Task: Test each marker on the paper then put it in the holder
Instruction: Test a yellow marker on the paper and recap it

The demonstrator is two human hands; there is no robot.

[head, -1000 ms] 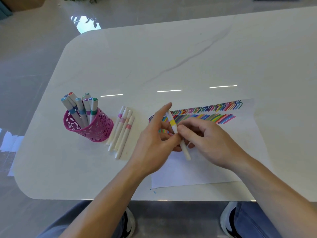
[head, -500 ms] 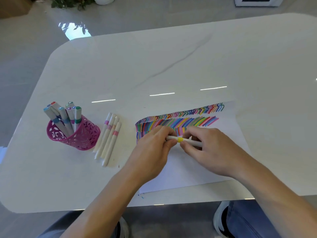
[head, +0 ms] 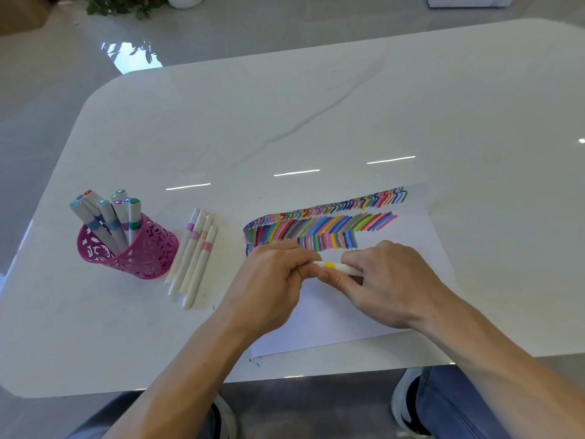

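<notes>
**A:** How far along is it?

**B:** Well in, I'd judge. Several markers (head: 134,217) stand in the pink holder (head: 152,258), and the paper (head: 335,324) carries three rows of colour strokes (head: 332,223). Four loose markers (head: 198,248) with pink bands lie on the table (head: 285,122) and look untested.

**A:** And the one in hand?

**B:** It's a yellow-banded marker (head: 332,267), held level just over the paper below the strokes. The left hand (head: 272,280) pinches its left end with curled fingers, and the right hand (head: 389,280) pinches the other end. Capping or uncapping, I can't tell.

**A:** Anything in the way?

**B:** The holder sits at nine o'clock from the hands, and the four loose markers lie across that path. A plant (head: 123,4) is at eleven o'clock, well off the table.
</notes>
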